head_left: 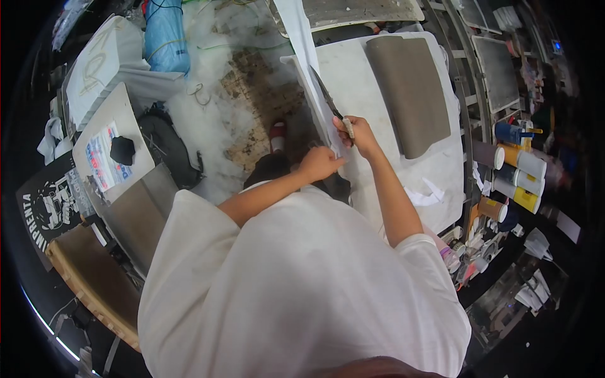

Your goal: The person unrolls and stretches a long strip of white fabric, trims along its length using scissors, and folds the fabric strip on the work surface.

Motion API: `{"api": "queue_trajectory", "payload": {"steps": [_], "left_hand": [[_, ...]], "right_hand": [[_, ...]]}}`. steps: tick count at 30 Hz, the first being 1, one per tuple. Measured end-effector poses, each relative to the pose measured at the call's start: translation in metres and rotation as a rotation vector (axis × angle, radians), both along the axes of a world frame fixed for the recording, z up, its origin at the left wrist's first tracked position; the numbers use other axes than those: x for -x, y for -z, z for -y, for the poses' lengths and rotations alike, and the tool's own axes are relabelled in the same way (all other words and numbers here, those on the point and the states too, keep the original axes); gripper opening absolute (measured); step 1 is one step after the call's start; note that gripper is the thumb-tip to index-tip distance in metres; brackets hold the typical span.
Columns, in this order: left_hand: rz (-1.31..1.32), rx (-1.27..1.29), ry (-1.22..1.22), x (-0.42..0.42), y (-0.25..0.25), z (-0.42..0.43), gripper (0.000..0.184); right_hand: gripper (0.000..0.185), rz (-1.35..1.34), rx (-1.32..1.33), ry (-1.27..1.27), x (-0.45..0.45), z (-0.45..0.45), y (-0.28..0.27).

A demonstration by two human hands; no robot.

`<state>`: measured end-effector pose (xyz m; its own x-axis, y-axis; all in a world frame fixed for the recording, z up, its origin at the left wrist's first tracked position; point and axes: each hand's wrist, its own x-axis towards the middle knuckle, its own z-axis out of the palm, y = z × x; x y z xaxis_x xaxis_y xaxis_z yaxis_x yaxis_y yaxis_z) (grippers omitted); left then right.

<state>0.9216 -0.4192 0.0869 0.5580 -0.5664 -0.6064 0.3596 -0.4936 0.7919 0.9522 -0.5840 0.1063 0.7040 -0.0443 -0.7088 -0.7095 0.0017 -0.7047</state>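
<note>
My right hand is closed around the pale handle of a pair of scissors, whose dark blades point away from me. The blades lie along a long white strip of cloth or paper that runs down the near edge of the white-covered table. Close by, my left hand is closed in a pinch at the lower end of the strip. Its fingertips seem to grip the strip's edge, partly hidden by the hand.
A folded grey-brown sheet and white scraps lie on the table. Several ink tubs fill the shelf at right. A blue wrapped bundle and a board with a black cap stand at left.
</note>
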Motion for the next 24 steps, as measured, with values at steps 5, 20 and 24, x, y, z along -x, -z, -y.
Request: {"api": "queue_trajectory", "payload": {"steps": [5,20,24], "left_hand": [[0.796,-0.017,0.050,-0.016,-0.028,-0.018,0.014],[1.071,0.042,0.204,-0.038,0.008,-0.020,0.033],[0.836,0.050,-0.678,-0.152,0.002,-0.014,0.012]], "right_hand": [[0.048,-0.006,-0.028,-0.003,0.003,0.005,0.000],[0.046,-0.026,0.064,-0.187,-0.014,0.015,-0.008],[0.048,-0.015,0.132,-0.235,-0.008,0.019,-0.009]]}}
